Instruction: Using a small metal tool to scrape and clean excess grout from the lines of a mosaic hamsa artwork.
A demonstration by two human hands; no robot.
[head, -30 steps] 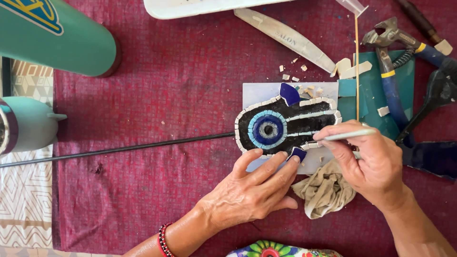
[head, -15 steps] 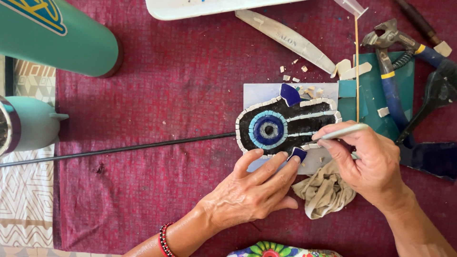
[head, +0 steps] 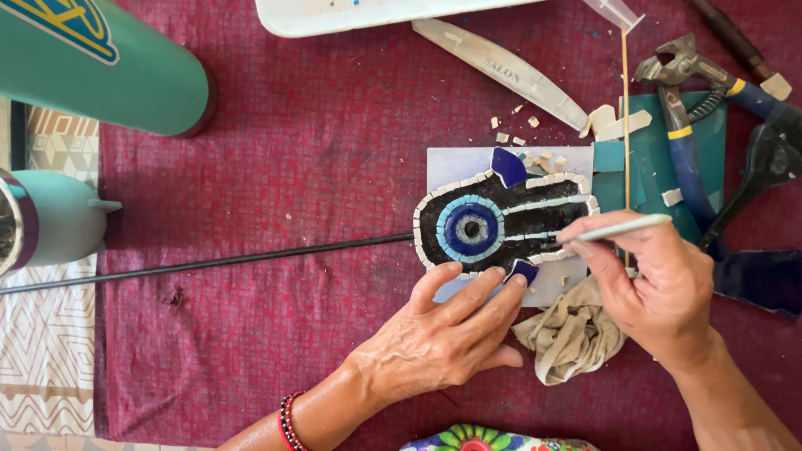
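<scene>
- Two hands worked at one mosaic piece [head: 501, 224], a black eye-shaped plaque with a blue round centre and a white tile border, lying on a pale backing sheet [head: 451, 163] on the maroon-clothed counter [head: 317, 150].
- Long axis of the mosaic piece ran left to right, just beyond both hands.
- Left hand [head: 439, 338]: fingers spread flat, pressing the near edge of the piece; a small dark blue tile [head: 525, 271] lay at its fingertips. It grasped nothing that could be seen.
- Right hand [head: 656, 292]: closed in a pen grip on a thin pale stylus [head: 622, 227], tip pointing left and touching the piece's right end. This hand was nearer that end.
- Crumpled beige rag [head: 568, 334] sat between the two hands.
</scene>
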